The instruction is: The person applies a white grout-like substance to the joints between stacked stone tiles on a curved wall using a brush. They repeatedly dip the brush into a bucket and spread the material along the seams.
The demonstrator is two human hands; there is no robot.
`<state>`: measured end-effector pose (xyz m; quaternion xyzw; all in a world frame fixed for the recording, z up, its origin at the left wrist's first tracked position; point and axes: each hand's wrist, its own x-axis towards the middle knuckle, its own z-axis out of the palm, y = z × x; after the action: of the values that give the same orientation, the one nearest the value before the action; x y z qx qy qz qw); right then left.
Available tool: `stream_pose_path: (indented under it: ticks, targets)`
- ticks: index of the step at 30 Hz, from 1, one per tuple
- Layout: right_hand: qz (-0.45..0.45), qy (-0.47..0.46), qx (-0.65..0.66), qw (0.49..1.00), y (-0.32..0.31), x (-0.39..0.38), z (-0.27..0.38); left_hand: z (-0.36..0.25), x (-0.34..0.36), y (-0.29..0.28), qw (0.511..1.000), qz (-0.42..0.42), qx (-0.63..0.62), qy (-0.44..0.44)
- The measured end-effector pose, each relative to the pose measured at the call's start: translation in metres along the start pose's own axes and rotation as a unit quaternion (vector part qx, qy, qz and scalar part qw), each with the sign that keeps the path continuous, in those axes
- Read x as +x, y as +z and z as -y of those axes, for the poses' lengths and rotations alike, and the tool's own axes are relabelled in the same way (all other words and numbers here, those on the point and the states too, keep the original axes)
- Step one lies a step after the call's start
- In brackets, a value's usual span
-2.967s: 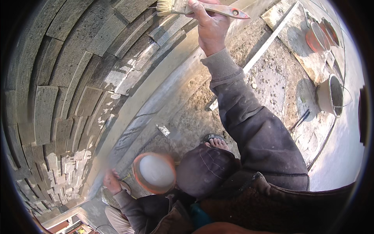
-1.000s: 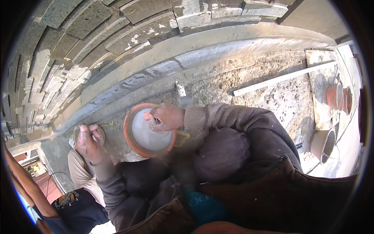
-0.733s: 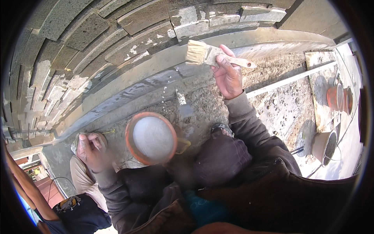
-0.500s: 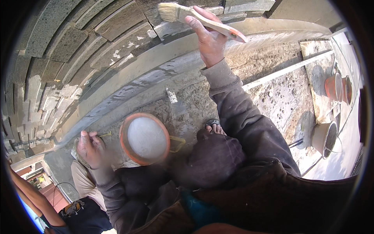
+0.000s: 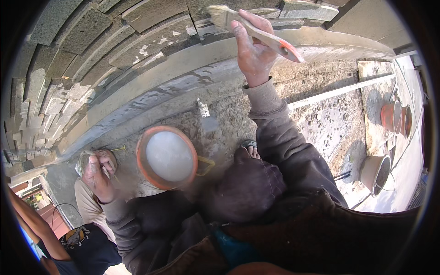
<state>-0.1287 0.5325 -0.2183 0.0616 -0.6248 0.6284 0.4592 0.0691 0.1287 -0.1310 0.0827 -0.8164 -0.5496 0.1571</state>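
Near the stone wall at the top, my right hand [image 5: 257, 55] is closed around a paintbrush [image 5: 266, 36] with pale bristles and an orange-tipped handle. The bristles point left, over the stacked grey stone strips [image 5: 156, 27]; whether they touch the stone I cannot tell. At the lower left my left hand [image 5: 98, 176] has curled fingers and a raised thumb, and what they hold, if anything, is hidden. Just behind it sits a small round container [image 5: 111, 158], partly covered. An orange-rimmed bucket [image 5: 141, 162] containing a whitish-grey mix stands between my left hand and my knee.
A smooth ledge [image 5: 192, 68] runs along the wall's foot. Another person [image 5: 85, 250] is close by at the lower left. On the right are a grey bucket [image 5: 376, 174], orange buckets [image 5: 391, 117] and a long pale strip [image 5: 339, 91] across the rough ground.
In the picture, my right hand and the brush have shifted slightly right and down, and my left hand slightly left. The view has also shifted a little. My right grip on the brush is unchanged.
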Motion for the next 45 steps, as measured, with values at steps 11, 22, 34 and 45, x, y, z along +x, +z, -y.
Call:
stream_pose_path:
  ticks: [11,22,34,45]
  targets:
    - [0.166,-0.194,-0.032,0.966,0.077,-0.079,0.019,0.004,-0.014,-0.017,0.999,-0.032,0.043,0.005]
    - [0.182,-0.22,-0.045,0.957,0.115,-0.097,0.026,-0.007,-0.026,-0.036,0.999,0.015,-0.015,0.039]
    - [0.036,-0.23,-0.148,0.961,0.089,-0.052,0.03,-0.016,-0.044,-0.059,0.996,0.029,-0.024,0.079]
    - [0.052,-0.139,-0.083,0.985,0.075,-0.055,0.018,-0.006,-0.051,-0.081,0.998,0.005,-0.019,0.052]
